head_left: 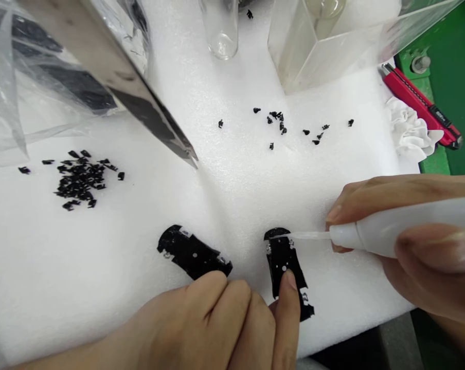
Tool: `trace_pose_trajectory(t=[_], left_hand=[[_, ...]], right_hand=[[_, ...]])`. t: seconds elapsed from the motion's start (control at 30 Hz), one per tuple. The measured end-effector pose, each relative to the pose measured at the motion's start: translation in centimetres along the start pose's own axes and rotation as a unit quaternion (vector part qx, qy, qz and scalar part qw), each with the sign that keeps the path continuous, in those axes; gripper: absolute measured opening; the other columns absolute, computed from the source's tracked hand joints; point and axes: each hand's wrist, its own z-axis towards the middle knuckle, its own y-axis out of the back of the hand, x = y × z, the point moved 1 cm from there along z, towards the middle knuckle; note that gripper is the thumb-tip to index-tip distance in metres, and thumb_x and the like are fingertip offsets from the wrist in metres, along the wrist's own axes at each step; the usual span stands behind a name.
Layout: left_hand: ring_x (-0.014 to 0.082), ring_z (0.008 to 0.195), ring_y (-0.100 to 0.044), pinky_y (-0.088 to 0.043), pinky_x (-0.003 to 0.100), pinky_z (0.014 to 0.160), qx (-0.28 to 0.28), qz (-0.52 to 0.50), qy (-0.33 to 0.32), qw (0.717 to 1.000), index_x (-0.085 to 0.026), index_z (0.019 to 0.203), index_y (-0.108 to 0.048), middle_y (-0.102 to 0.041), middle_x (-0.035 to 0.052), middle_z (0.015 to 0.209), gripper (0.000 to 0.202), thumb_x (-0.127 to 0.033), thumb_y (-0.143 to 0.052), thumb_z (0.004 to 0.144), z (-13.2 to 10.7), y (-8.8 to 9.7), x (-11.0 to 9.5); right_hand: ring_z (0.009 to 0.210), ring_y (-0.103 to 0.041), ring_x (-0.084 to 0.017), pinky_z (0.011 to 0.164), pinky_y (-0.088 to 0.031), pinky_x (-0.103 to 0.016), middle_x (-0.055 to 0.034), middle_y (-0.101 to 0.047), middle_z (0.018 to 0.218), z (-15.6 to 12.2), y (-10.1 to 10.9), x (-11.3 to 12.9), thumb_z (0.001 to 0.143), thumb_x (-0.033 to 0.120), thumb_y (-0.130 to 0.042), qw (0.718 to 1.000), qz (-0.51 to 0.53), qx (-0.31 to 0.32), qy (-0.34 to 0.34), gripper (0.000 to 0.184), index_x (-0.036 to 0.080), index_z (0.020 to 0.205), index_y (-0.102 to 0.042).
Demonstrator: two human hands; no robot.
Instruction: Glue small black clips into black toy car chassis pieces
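Note:
My left hand (220, 324) is curled, with its index finger pressed on a black car-shaped plate (286, 257) lying on white foam. Whether the thumb also grips the plate is hidden. A second black car-shaped plate (194, 252) lies slanted beside my left knuckles. In my right hand (436, 254) is a white squeeze bottle (379, 226), held between thumb and fingers. Its thin clear nozzle (307, 235) points left, the tip at the far end of the first plate.
Tiny black parts form a pile (80, 177) on the left; several more (281, 121) lie scattered farther back. A metal blade (155, 113) juts in from upper left near a plastic bag (63, 67). A clear box (309, 56), tube (222, 41) and red cutter (421, 103) stand behind.

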Motion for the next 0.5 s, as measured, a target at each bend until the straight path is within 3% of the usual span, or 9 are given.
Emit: trace_pose_trajectory(t=[0.13, 0.27, 0.5], left_hand=[[0.0180, 0.055, -0.058, -0.038, 0.038, 0.034, -0.001, 0.000, -0.010, 1.000, 0.001, 0.140, -0.069, -0.061, -0.0040, 0.074, 0.052, -0.023, -0.077, 0.095, 0.1, 0.1, 0.3], [0.0183, 0.057, -0.061, -0.044, 0.038, 0.038, 0.011, -0.001, -0.017, 1.000, 0.001, 0.142, -0.068, -0.063, -0.0036, 0.076, 0.052, -0.024, -0.076, 0.096, -0.1, 0.1, 0.3], [0.0182, 0.054, -0.057, -0.037, 0.039, 0.035, -0.007, 0.001, 0.002, 1.000, 0.001, 0.140, -0.069, -0.061, -0.0041, 0.073, 0.047, -0.019, -0.072, 0.097, 0.0, 0.1, 0.1]], right_hand=[[0.046, -0.069, -0.026, 0.031, -0.046, -0.039, -0.0038, -0.077, 0.065, 1.3, -1.2, 0.7, 0.104, 0.067, -0.076, 0.998, 0.044, -0.032, -0.010, 0.052, 0.031, 0.066, -0.078], [0.048, -0.071, -0.026, 0.031, -0.048, -0.038, -0.0043, -0.079, 0.067, 1.7, -1.5, 1.0, 0.103, 0.063, -0.078, 0.998, 0.055, -0.030, -0.017, 0.050, 0.030, 0.066, -0.079], [0.049, -0.073, -0.027, 0.029, -0.047, -0.037, -0.0046, -0.081, 0.072, 1.0, -0.8, 0.5, 0.104, 0.068, -0.075, 0.999, 0.042, -0.020, -0.029, 0.050, 0.030, 0.073, -0.084]])
